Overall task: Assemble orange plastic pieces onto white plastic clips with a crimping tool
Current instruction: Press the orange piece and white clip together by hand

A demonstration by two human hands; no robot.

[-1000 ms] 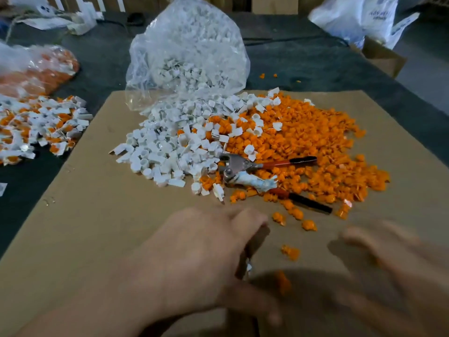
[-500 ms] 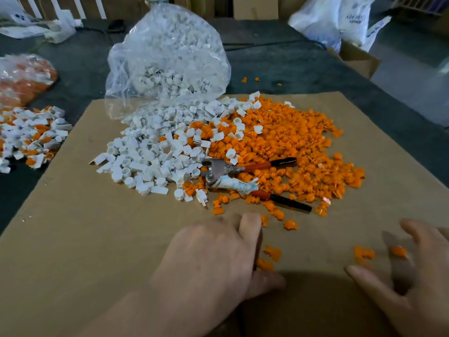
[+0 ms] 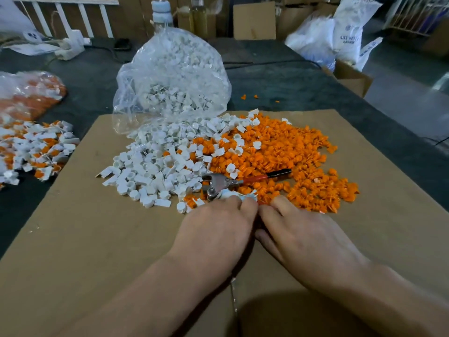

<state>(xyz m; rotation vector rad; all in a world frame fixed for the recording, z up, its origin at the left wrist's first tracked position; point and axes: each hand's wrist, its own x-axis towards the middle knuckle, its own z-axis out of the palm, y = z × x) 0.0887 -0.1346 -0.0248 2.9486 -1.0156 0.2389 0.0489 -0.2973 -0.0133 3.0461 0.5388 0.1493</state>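
A heap of white plastic clips (image 3: 150, 166) and a heap of orange plastic pieces (image 3: 279, 152) lie side by side on a cardboard sheet (image 3: 97, 239). The crimping tool (image 3: 218, 182) rests where the heaps meet, its red and black upper handle pointing right. Its lower handle is hidden under my hands. My left hand (image 3: 213, 229) lies palm down, fingertips curled at the tool's white-wrapped part. My right hand (image 3: 303, 239) lies flat beside it, touching it, fingers stretched to the edge of the orange heap.
A clear bag of white clips (image 3: 170, 76) stands behind the heaps. Assembled white-and-orange pieces (image 3: 36, 149) and a bag of orange pieces (image 3: 24, 98) lie at the left on the dark table. A cardboard box (image 3: 352, 79) and white sacks stand at the far right.
Both hands have slid forward and come together at the near edge of the heaps. The loose orange pieces seen in front of them are out of sight. The tool has not moved.
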